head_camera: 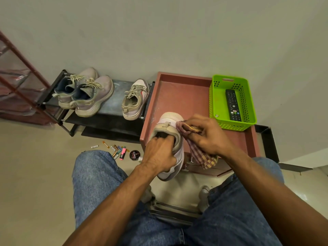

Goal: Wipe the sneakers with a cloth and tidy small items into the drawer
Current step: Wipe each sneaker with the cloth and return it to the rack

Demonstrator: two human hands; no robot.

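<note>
My left hand (159,153) grips a pale sneaker (170,119) by its collar, fingers inside the opening, holding it sole-down above the front of a reddish-brown cabinet (184,93). A checked maroon-and-yellow cloth (198,153) is bunched in my right hand (207,135) and pressed against the sneaker's right side near the heel. On the floor to the left lie small items (117,150): several batteries, a pink highlighter and a round polish tin (134,155). The cabinet's drawer front with metal handles (190,163) shows below the cloth.
A low black shoe rack (117,96) on the left carries a pair of sneakers (85,93) and the matching single sneaker (135,100). A green basket (218,110) holding a remote (233,105) stands on the cabinet's right. A red-framed rack (19,82) is far left. My jeans fill the foreground.
</note>
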